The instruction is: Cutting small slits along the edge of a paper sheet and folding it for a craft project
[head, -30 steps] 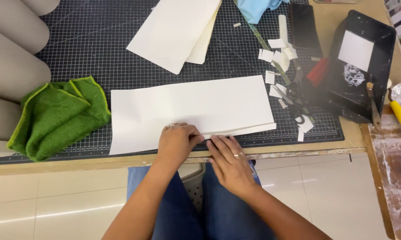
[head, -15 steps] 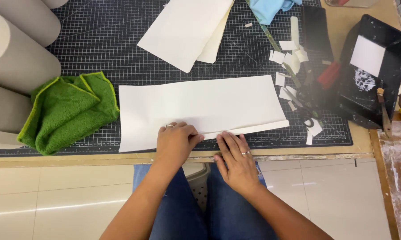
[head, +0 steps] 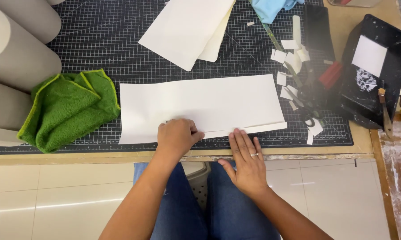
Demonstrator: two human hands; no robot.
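A long white paper sheet point(head: 209, 100) lies across a black gridded cutting mat point(head: 98, 44). Its near edge is folded up into a narrow flap point(head: 260, 128). My left hand point(head: 177, 137) rests on the fold near the sheet's middle, fingers curled and pinching the folded edge. My right hand point(head: 247, 161) lies flat just to the right of it, its fingertips touching the flap at the mat's front edge. A ring shows on one finger of each hand.
A green cloth point(head: 69, 109) lies left of the sheet, beside grey rolls point(head: 13, 58). More white sheets point(head: 187, 26) sit behind. At the right are paper scraps point(head: 289, 55), scissors point(head: 309, 100), a red-handled tool point(head: 331, 74) and a black tray point(head: 374, 66).
My right hand has slid to the right along the folded flap, away from my left hand. My left hand has stayed on the fold.
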